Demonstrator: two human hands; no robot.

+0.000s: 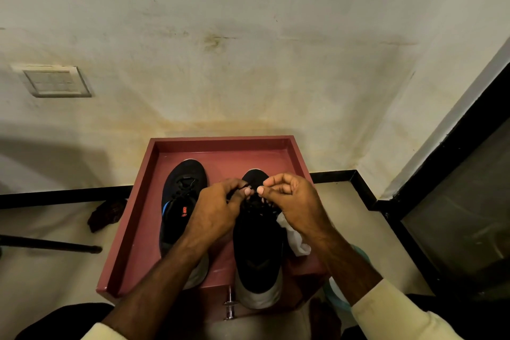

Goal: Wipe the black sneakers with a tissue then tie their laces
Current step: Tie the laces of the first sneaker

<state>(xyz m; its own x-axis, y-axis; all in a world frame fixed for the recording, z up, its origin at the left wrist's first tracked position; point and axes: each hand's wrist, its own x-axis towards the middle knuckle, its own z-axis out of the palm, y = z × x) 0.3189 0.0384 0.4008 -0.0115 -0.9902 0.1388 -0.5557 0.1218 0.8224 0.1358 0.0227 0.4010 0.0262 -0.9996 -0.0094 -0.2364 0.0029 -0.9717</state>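
Two black sneakers stand side by side, toes pointing away from me, on a red-brown tray-topped stand (143, 201). The left sneaker (183, 201) has an orange logo on its tongue and its laces lie loosely knotted. Over the right sneaker (258, 257), my left hand (218, 207) and my right hand (292, 201) meet above the lace area, each pinching a black lace between fingertips. A crumpled white tissue (294, 240) lies on the tray beside the right sneaker, partly under my right wrist.
A stained wall rises just behind the stand, with a switch plate (56, 81) at left. A dark cloth (106, 214) and a black rod (49, 244) lie on the floor to the left. A dark-framed glass panel (455, 215) stands at right. A metal handle (230, 305) sticks out below the tray.
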